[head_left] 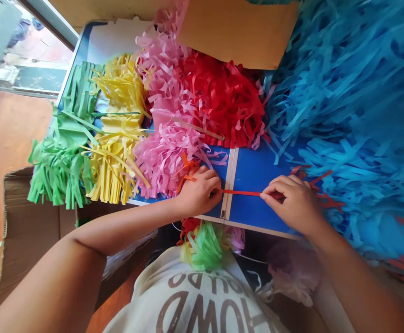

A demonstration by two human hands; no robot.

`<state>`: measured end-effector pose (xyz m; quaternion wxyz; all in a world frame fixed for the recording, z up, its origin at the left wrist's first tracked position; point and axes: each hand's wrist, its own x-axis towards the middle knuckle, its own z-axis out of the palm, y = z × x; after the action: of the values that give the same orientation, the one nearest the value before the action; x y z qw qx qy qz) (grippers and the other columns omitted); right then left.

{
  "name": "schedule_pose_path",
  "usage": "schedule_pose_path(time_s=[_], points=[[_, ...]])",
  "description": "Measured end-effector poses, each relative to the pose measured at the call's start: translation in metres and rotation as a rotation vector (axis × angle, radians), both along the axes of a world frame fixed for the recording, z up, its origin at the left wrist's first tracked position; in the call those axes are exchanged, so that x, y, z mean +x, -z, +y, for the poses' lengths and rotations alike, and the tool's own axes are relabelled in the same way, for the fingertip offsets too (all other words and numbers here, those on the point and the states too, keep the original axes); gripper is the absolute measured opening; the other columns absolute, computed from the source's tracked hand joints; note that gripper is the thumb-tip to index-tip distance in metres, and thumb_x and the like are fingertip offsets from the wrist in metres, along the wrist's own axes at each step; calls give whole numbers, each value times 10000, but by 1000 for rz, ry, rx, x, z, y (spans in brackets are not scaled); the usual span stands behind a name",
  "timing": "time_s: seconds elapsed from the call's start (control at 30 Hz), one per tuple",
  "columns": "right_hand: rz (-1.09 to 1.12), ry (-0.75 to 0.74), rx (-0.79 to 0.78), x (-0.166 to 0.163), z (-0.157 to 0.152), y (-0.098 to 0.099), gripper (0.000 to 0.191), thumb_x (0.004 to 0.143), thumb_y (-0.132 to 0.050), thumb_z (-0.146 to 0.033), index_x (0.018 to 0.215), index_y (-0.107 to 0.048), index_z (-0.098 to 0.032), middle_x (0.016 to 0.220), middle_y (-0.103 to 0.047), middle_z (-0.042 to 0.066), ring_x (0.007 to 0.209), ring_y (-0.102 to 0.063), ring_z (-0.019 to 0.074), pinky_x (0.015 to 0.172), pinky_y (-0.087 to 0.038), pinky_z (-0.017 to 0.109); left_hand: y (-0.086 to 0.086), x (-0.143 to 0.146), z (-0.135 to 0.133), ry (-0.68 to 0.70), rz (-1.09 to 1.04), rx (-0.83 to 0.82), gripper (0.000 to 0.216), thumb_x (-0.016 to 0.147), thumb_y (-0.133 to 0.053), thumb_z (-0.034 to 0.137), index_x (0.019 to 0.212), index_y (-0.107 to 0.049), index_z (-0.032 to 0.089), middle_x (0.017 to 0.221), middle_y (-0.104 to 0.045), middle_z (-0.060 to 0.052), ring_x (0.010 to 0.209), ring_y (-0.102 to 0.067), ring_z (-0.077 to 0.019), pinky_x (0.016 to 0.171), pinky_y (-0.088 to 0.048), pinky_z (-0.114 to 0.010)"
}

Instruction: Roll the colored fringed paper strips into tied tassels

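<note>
My left hand [200, 190] and my right hand [294, 201] each pinch one end of a thin red paper strip [241, 193], stretched taut between them over a blue table [254, 171]. Orange-red strips [187, 169] bunch up behind my left hand. More red strips [321, 192] trail from under my right hand. Both hands are closed in a pinch.
Piles of fringed paper cover the table: green [63, 152], yellow [119, 134], pink [170, 120], red [223, 97] and a large blue heap [354, 106] on the right. A cardboard sheet [236, 27] lies at the back. A cardboard box [25, 222] sits lower left. A mixed paper bundle [207, 245] rests on my lap.
</note>
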<state>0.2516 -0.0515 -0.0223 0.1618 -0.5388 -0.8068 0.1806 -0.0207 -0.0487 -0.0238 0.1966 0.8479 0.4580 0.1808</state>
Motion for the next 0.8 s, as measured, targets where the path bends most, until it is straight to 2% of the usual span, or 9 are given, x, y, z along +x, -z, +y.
schedule_pose_path(time_s=[0.07, 0.17, 0.23, 0.33, 0.43, 0.5, 0.57, 0.63, 0.8], points=[[-10, 2, -4, 0, 0, 0, 165, 865, -631, -294, 713, -650, -232, 768, -662, 0, 757, -548, 185, 686, -333, 334, 0, -1, -1, 36, 35, 46, 117, 877, -569, 223, 856, -674, 177, 773, -630, -36, 778, -501, -181, 714, -359, -321], [-63, -32, 72, -1, -3, -5, 118, 879, -631, -269, 787, -702, -251, 826, -694, -1, 809, -564, 190, 716, -317, 351, 0, -2, -3, 131, 116, 217, 186, 937, -553, 243, 1055, -694, 273, 873, -680, -21, 855, -519, -194, 790, -327, -367], [-124, -78, 200, -6, -7, -12, 123, 885, -637, -238, 803, -726, -257, 909, -722, 6, 891, -575, 207, 785, -306, 381, -2, 0, -5, 201, 171, 323, 182, 969, -534, 268, 1038, -700, 295, 947, -692, -18, 909, -522, -203, 825, -308, -392], [-194, -234, 365, -19, -10, -20, 133, 909, -610, -198, 862, -729, -235, 1000, -735, 18, 975, -579, 212, 884, -273, 418, -6, 8, -6, 299, 223, 396, 209, 987, -493, 234, 936, -694, 211, 986, -687, -44, 936, -526, -204, 856, -315, -400], [-253, -416, 467, -32, -6, -18, 221, 954, -516, -149, 845, -704, -193, 848, -718, 18, 849, -573, 162, 881, -269, 398, -5, 20, -5, 351, 245, 449, 256, 977, -469, 188, 822, -672, 164, 895, -673, -58, 889, -536, -205, 874, -331, -412], [-289, -464, 544, -38, -3, -13, 287, 959, -477, -123, 752, -670, -174, 718, -670, 11, 733, -542, 141, 845, -284, 376, -3, 27, -4, 334, 246, 474, 272, 973, -460, 172, 797, -667, 156, 813, -655, -51, 829, -540, -197, 895, -332, -430], [-284, -447, 598, -42, -1, -11, 309, 952, -475, -123, 688, -629, -169, 653, -636, 4, 663, -522, 132, 804, -301, 362, -2, 31, -2, 301, 237, 498, 280, 970, -459, 159, 778, -663, 155, 760, -642, -41, 782, -542, -185, 907, -334, -441], [-221, -383, 617, -44, -2, -14, 268, 944, -502, -135, 705, -618, -169, 666, -653, 4, 648, -543, 128, 779, -321, 352, -6, 31, -2, 265, 211, 548, 281, 967, -469, 164, 761, -659, 158, 746, -643, -34, 759, -548, -175, 896, -342, -432], [14, -184, 688, -51, -21, -40, 60, 918, -606, -137, 939, -642, -180, 872, -745, 32, 768, -664, 136, 811, -394, 336, -35, 23, -11, 80, 46, 735, 160, 956, -533, 188, 893, -679, 188, 764, -685, 9, 745, -591, -148, 904, -348, -409]])
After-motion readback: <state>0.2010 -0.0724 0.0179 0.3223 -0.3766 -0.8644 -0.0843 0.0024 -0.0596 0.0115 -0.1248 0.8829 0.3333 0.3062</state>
